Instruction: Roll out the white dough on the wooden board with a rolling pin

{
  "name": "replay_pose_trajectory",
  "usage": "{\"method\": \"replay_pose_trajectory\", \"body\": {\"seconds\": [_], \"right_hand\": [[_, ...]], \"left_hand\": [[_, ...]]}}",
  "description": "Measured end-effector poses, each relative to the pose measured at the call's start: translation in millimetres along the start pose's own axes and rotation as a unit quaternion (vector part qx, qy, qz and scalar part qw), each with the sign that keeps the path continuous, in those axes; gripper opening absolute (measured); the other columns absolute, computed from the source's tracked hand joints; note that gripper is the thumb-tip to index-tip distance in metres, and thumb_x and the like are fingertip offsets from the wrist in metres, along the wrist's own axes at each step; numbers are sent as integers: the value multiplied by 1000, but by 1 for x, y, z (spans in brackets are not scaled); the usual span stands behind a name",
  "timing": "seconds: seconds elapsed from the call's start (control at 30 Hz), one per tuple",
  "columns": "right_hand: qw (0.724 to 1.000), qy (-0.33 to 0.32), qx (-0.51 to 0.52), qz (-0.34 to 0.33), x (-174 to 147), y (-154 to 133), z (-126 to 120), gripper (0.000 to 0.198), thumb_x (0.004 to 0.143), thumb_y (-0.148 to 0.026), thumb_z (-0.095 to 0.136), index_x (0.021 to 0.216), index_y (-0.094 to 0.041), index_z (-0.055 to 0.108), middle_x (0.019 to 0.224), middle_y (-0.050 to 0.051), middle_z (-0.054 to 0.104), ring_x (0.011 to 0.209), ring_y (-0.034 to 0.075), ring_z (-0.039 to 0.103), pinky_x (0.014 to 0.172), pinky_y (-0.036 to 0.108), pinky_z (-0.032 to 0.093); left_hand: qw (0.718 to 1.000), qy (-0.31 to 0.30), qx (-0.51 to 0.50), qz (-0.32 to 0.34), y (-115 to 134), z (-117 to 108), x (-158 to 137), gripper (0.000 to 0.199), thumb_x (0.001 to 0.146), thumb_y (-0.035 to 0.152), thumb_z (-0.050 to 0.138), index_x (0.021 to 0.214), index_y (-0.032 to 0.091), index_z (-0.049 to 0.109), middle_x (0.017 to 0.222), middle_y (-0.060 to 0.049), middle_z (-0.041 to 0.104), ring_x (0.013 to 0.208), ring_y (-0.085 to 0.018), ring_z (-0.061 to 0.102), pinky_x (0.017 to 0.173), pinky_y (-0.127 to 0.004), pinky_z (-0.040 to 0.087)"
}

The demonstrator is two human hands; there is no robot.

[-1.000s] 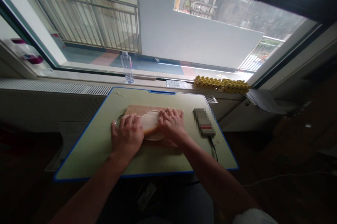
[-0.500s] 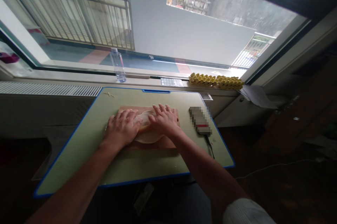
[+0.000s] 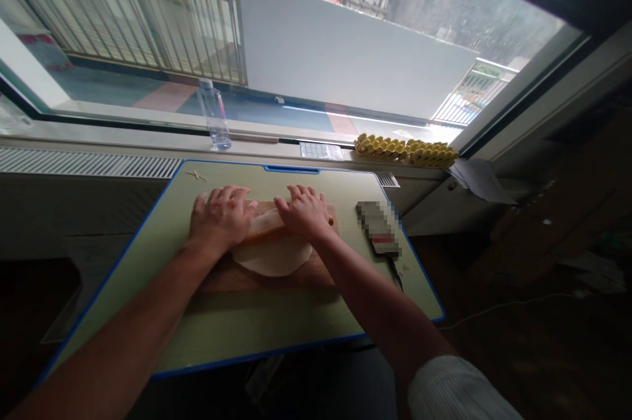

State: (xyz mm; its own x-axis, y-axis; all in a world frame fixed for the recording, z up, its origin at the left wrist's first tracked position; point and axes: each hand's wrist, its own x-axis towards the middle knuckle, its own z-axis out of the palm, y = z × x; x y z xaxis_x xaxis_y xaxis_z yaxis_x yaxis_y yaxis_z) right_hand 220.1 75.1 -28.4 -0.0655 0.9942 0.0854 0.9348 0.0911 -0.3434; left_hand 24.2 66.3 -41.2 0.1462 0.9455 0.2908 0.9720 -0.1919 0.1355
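Note:
A flat round sheet of dough (image 3: 272,259) lies on a wooden board (image 3: 320,273). Across its far part runs a brown rolling pin (image 3: 269,230), visible only between my hands. My left hand (image 3: 222,217) lies over the pin's left end, fingers stretched forward and a little apart. Over the right end, my right hand (image 3: 305,210) rests the same way, palm down with the fingers extended. The undersides of both palms and the ends of the pin are hidden.
Under the board is a pale table (image 3: 237,328) with a blue edge. To the right lies a pixelated phone-like device (image 3: 378,229) with a cable. A plastic bottle (image 3: 214,116) and yellow egg cartons (image 3: 405,149) stand on the windowsill. Thin strips (image 3: 196,176) lie at the table's far left.
Both hands have moved slightly away from me with the rolling pin, uncovering more of the near dough. My view has shifted a little.

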Motion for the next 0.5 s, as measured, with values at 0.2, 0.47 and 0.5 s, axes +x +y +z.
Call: {"method": "replay_pose_trajectory", "body": {"seconds": [0.2,0.47,0.5], "right_hand": [[1000,11,8,17,15,1,6,55,106,-56,47,142,-19,65,152,16,65,141,34,55,121,54,36],[1000,18,-10,10,5,1,5,54,105,-55,48,141,-19,66,150,16,66,140,34,55,119,53,37],[1000,19,-15,10,1,1,5,54,106,-54,47,142,-19,66,151,15,66,140,34,54,120,53,37]], "left_hand": [[1000,26,-4,-1,-3,-1,17,49,104,42,44,132,15,72,137,-21,73,126,-40,65,103,-56,47],[1000,21,-11,13,-1,-4,8,46,105,44,42,125,17,74,130,-19,75,121,-38,67,97,-51,49],[1000,22,-8,17,0,-5,4,46,105,44,42,124,17,75,129,-19,75,120,-37,67,97,-51,49]]}}
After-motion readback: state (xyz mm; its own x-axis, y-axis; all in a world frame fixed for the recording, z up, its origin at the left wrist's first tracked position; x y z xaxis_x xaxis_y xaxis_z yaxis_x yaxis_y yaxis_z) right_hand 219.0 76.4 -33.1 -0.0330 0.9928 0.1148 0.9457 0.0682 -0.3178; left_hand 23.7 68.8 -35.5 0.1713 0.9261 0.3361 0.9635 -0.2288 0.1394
